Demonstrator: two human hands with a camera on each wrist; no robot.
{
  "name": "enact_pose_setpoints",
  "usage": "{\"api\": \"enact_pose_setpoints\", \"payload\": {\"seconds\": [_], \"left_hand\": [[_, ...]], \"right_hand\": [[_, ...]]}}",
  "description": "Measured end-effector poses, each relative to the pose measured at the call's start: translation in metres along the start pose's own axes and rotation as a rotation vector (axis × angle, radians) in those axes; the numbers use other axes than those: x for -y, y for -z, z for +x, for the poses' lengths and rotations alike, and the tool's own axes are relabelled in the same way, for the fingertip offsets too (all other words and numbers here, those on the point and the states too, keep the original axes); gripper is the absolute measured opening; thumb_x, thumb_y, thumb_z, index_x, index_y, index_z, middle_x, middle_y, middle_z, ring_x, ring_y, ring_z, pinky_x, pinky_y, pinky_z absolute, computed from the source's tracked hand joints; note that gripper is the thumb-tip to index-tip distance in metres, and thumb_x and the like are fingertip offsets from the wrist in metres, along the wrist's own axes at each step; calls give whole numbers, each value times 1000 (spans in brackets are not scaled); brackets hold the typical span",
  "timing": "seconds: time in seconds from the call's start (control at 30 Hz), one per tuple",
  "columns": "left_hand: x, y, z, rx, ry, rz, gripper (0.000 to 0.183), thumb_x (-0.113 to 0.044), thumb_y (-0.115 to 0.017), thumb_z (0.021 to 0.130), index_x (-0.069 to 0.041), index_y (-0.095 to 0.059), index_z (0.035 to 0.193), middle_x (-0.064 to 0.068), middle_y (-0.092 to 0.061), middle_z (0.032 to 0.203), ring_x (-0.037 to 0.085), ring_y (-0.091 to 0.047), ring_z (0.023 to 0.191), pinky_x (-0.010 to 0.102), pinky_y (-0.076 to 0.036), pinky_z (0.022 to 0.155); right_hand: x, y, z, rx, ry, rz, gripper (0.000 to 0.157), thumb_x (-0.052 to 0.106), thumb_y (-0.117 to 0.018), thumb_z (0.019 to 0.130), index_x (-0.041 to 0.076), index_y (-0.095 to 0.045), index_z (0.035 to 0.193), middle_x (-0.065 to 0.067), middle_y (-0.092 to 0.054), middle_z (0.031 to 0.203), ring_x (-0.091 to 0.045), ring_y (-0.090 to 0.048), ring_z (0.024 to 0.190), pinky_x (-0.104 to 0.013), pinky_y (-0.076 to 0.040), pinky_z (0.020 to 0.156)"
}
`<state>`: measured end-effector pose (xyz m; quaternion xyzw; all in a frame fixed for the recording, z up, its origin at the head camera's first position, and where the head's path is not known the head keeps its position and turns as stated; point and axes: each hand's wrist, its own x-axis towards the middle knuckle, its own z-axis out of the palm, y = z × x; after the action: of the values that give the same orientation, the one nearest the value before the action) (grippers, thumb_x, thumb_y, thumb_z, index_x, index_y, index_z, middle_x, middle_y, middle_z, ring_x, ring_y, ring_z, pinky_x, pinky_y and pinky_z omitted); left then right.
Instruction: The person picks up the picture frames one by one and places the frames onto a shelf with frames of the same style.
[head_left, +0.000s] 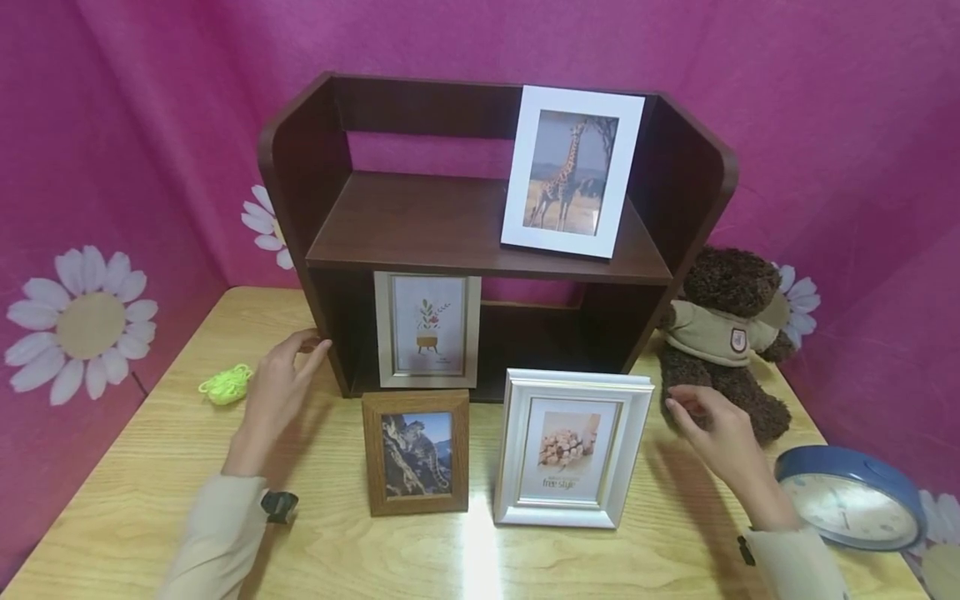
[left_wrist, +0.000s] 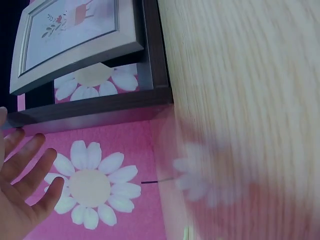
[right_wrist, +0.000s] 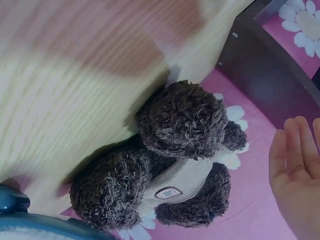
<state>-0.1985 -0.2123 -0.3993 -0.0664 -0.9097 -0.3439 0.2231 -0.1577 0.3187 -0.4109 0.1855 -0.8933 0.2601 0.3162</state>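
Sleeves (head_left: 213,533) lie nearest. Just beside the left hand (head_left: 281,387), contact unclear, stands the dark shelf (head_left: 420,217); just beyond the right hand (head_left: 723,442) sits the bear (head_left: 720,337). A bumped shelf could tip the giraffe frame (head_left: 573,171) off. Both hands look empty, fingers relaxed.
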Motion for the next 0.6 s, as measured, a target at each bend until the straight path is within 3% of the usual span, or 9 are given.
{"api": "enact_pose_setpoints", "payload": {"seconds": [0.33,0.6], "left_hand": [[0,-6,2,-45,19,-35,36,-27,-58,96,4,-58,115,24,-66,102,40,-61,97,56,-49,86],[0,-9,3,-93,-5,-69,30,-20,-64,93,5,-60,109,24,-66,97,39,-63,90,54,-52,80]], "right_hand": [[9,1,-10,22,-34,20,25,-9,-73,73,1,-68,95,-4,-64,77,9,-51,73,-10,-46,56],[19,1,-17,17,-36,55,26,-10,-74,71,3,-69,93,-4,-66,77,11,-50,75,-12,-46,54]]}}
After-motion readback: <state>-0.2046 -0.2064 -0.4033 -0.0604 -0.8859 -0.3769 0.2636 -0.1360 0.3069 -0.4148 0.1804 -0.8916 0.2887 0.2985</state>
